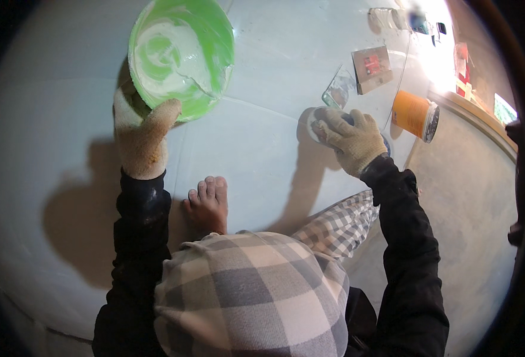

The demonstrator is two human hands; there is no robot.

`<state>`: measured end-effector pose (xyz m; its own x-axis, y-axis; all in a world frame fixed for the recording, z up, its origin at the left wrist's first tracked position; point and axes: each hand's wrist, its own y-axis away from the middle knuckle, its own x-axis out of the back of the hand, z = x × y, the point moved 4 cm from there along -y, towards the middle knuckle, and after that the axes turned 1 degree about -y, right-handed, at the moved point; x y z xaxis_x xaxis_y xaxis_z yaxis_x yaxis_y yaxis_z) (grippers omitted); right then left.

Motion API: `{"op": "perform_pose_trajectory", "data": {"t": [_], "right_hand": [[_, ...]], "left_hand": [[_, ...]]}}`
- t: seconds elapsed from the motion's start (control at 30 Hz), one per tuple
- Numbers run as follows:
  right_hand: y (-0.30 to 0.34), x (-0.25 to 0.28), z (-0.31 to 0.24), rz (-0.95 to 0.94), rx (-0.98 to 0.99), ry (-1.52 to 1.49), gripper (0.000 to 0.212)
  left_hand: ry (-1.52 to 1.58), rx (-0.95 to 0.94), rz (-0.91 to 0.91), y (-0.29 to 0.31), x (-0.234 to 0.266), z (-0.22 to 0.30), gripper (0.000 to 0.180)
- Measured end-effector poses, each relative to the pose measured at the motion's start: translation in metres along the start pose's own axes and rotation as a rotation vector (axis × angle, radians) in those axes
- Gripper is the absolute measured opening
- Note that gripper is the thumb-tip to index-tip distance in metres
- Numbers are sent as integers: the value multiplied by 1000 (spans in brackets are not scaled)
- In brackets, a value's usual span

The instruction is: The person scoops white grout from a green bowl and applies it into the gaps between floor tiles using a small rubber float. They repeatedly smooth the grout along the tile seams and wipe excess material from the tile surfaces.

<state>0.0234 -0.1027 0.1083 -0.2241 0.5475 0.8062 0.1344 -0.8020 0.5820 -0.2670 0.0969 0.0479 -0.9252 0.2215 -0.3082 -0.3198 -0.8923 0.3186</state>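
Note:
A green plastic bowl [224,35] with white paste smeared over its inside is tilted toward me at the upper left. My left hand [143,134], in a pale knitted glove, grips its near rim with the thumb over the edge. My right hand [351,140], gloved alike, has its fingers curled around a pale, round-ended object [317,126]. Most of that object lies hidden under the glove, so its kind is unclear. Just beyond the right hand is a clear, flat-sided item with a greenish edge [338,89].
An orange tub [410,113] with a pale rim stands tilted in view to the right. Past the right hand lie a brown card-like piece with a red patch [372,69] and a clear container [386,19]. My bare foot [208,202] rests on the pale panelled surface [256,160].

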Motion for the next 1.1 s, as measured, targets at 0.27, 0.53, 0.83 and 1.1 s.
{"op": "perform_pose_trajectory", "data": {"t": [0.27,0.53,0.83,1.1], "right_hand": [[75,-82,44,-828,-339,-97,58],[101,-115,32,-91,-707,-1156,86],[106,-99,3,-627,-577,-765,73],[28,13,-3,-76,-283,-344,60]], "left_hand": [[-21,27,-27,1,3,-1,77],[156,64,14,3,-2,-15,81],[101,56,10,0,4,-12,83],[-331,-346,88,6,38,-9,36]]}}
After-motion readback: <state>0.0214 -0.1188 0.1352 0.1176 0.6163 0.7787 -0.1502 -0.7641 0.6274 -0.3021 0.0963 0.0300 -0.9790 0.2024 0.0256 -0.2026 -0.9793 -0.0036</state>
